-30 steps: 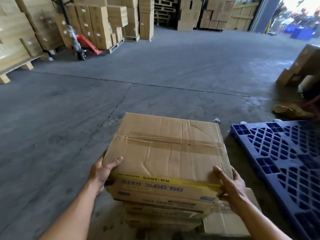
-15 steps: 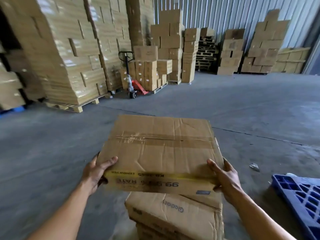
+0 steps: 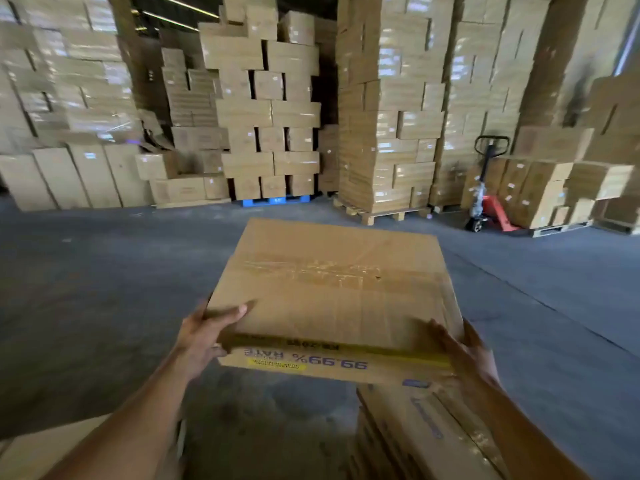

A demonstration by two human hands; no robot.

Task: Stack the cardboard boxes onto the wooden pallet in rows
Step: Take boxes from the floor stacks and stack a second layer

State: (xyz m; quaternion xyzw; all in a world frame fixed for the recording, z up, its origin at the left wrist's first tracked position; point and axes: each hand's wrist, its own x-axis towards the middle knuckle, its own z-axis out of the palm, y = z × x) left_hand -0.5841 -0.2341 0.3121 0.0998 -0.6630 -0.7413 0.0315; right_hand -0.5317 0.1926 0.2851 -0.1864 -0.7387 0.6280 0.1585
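Carried box (image 3: 332,289) now faces carton stacks (image 3: 270,116) (pallet jack (image 3: 485,202) right).

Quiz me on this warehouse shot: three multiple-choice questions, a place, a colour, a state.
1. The pallet jack stands: A) far right; B) far left; C) beside the hands.
2. The pallet under the middle stack is: A) red; B) blue; C) green.
3. The printed box is: A) on the floor; B) open-topped; C) gripped by both hands.
Answers: A, it stands at the right of the view; B, blue shows beneath that stack; C, the left hand and right hand hold its near corners.
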